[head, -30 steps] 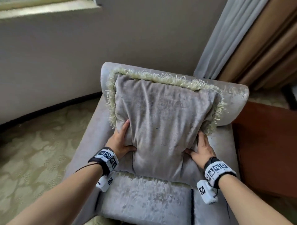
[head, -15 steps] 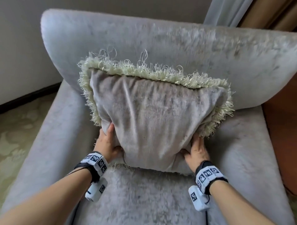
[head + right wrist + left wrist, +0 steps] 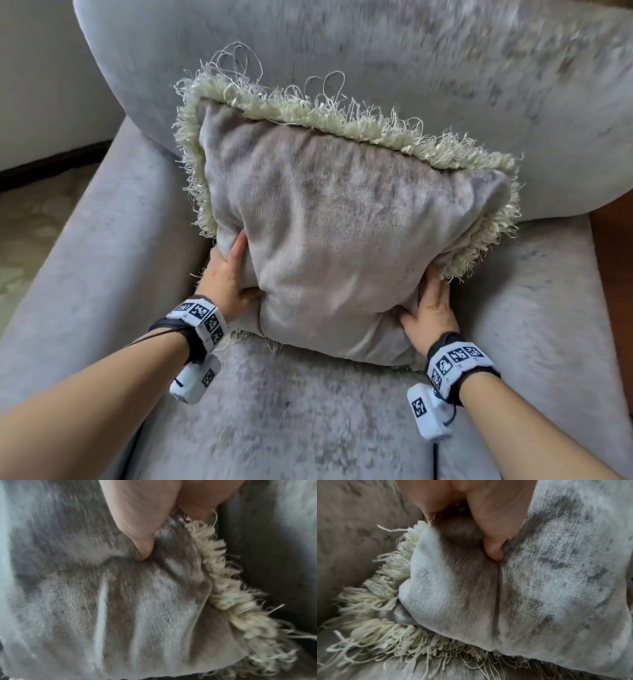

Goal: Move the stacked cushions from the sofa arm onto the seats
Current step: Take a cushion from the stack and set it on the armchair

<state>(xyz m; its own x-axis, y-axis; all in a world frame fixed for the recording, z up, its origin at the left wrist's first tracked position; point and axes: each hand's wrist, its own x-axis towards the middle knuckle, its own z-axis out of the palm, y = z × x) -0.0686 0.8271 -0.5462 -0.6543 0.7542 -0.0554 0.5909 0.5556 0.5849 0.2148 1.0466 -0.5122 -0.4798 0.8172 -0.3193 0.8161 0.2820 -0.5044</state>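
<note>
A grey velvet cushion (image 3: 342, 222) with a cream fringe stands tilted in front of the padded sofa arm (image 3: 376, 51), its lower edge at the seat (image 3: 308, 411). My left hand (image 3: 229, 274) grips its lower left side; the left wrist view shows the thumb (image 3: 493, 534) dug into the fabric (image 3: 539, 588). My right hand (image 3: 428, 308) grips the lower right corner, thumb (image 3: 140, 534) pressed into the velvet (image 3: 137, 615). The fingers of both hands are hidden behind the cushion. I cannot tell whether it touches the seat.
The sofa's low side rail (image 3: 85, 274) runs along the left, with patterned carpet (image 3: 27, 222) and a white wall (image 3: 34, 85) beyond. A brown wooden surface (image 3: 616, 212) shows at the right edge. A seam (image 3: 433, 462) splits the seat cushions near me.
The cushion has come down from the top of the sofa arm toward the seat, still held by both hands. My head has moved closer, so the sofa fills the view.
</note>
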